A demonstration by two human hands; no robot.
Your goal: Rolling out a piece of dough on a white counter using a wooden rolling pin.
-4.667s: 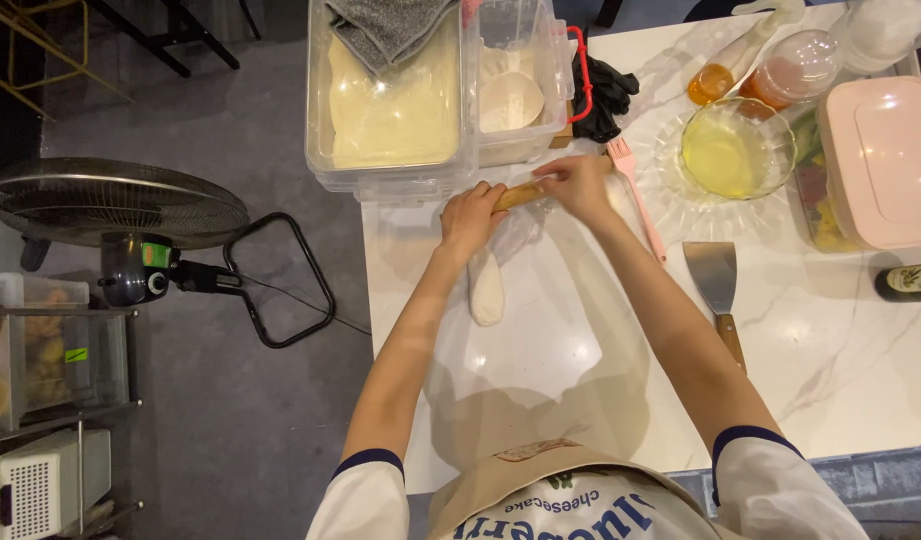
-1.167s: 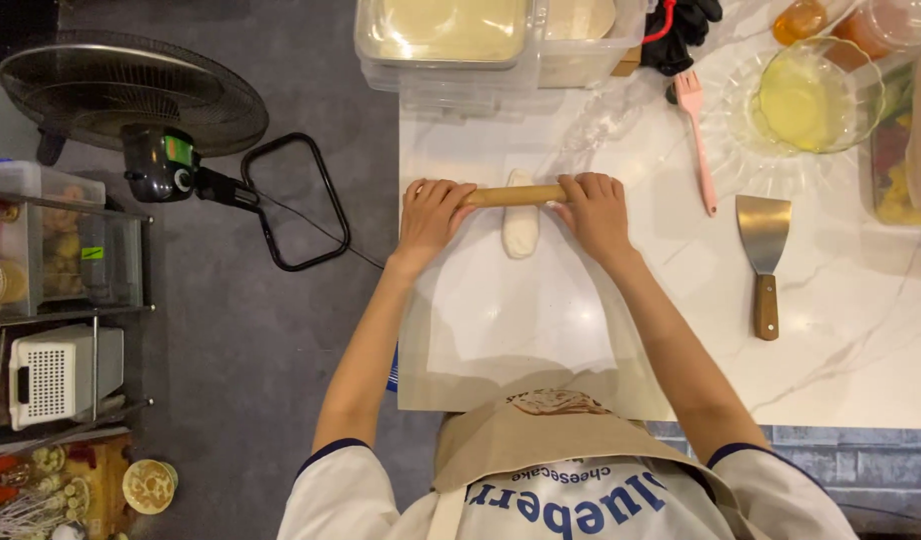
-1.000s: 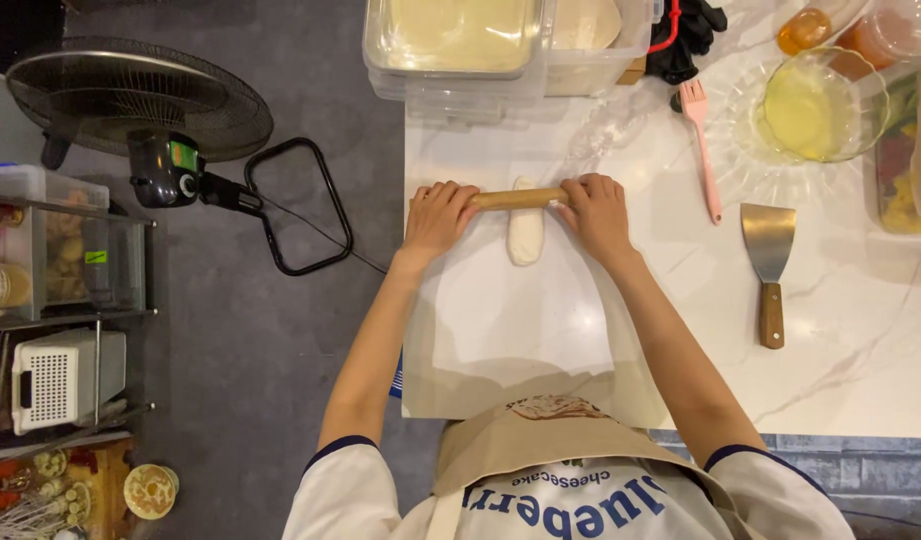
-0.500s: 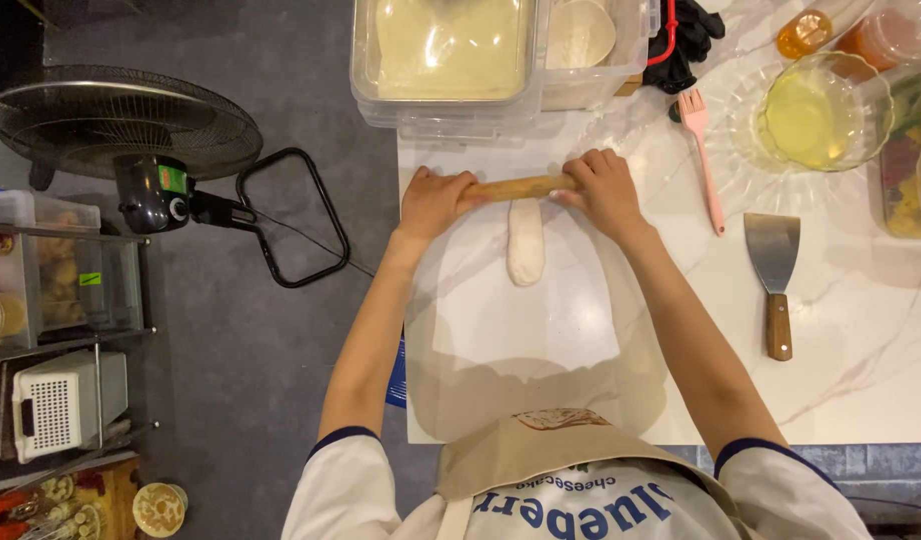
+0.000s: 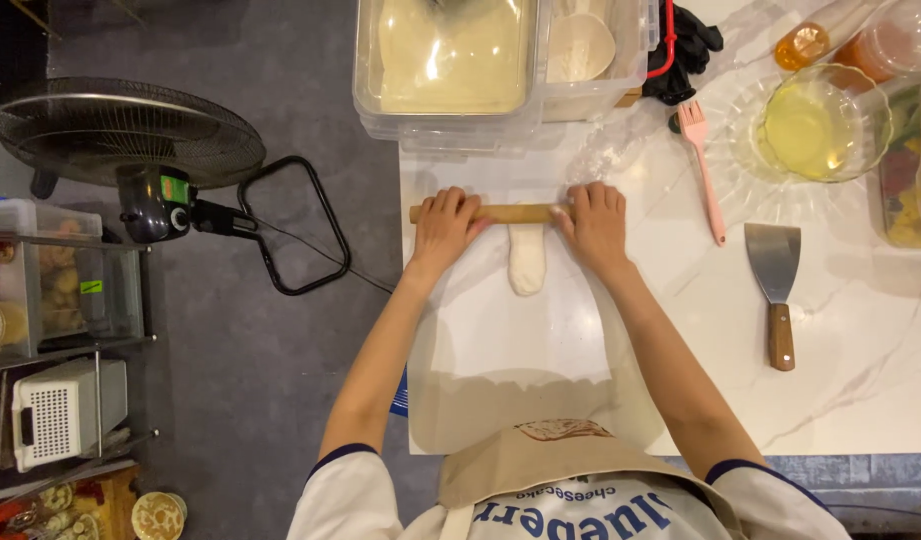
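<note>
Fan: a black floor fan (image 5: pixel 131 130) stands on the grey floor at the far left, well apart from the work.
Left hand: the left hand (image 5: pixel 446 228) lies palm down on the left end of the rolling pin (image 5: pixel 511 213), its fingers (image 5: pixel 451 203) together and draped over the wood, pressing rather than gripping.
Rolling pin: a thin wooden rod, it lies crosswise on the white surface (image 5: pixel 851 340), just below the clear tubs (image 5: pixel 451 70) of pale batter.
Dough: the pale strip of dough (image 5: pixel 527 258) lies on the white mat (image 5: pixel 501 340) between the two hands; its far end sits under the middle of the pin and the rest stretches back towards the person.
Right hand: the right hand (image 5: pixel 594 225) rests on the right end of the pin, fingers (image 5: pixel 591 197) close together and laid flat over it.
Right of the hands: a pink silicone brush (image 5: pixel 705 165) lies near, then a metal scraper with a wooden handle (image 5: pixel 776 280), and beyond them a glass bowl of yellow liquid (image 5: pixel 811 125).
Change: compared with half a second earlier, the pin sits at much the same spot at the dough's far end, both hands pressed on its ends as before; the dough strip looks about the same length.
</note>
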